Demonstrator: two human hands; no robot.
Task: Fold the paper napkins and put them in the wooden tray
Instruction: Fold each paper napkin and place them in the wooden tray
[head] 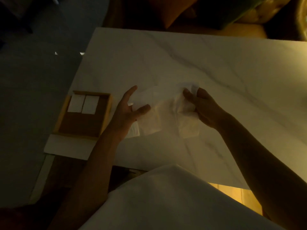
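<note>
In the head view we take the wooden tray (63, 113) as our reference: it sits at the left near corner of the marble table (216, 63), and two folded napkins (83, 103) already lie side by side along its far wall, leaving the near part of its floor bare. To the right of the tray, loose paper napkins (154, 117) lie spread on the table. Our left hand (127, 110), just right of the tray, rests over the left part of them with fingers spread apart and gripping nothing. Our right hand (201, 107), farther right, has thumb and fingers pinched on a raised, crumpled sheet (182, 102). We judge the step in hand to be separating one sheet for folding. To do it well, we press the remaining napkins flat with the left palm, lift only the top ply, smooth it, then align the edges before creasing. The tabletop is smooth white stone with grey veins and offers little grip, so thin paper may slide. The room is dim, with warm light from the right and a dark floor (33, 63) left of the tray.
</note>
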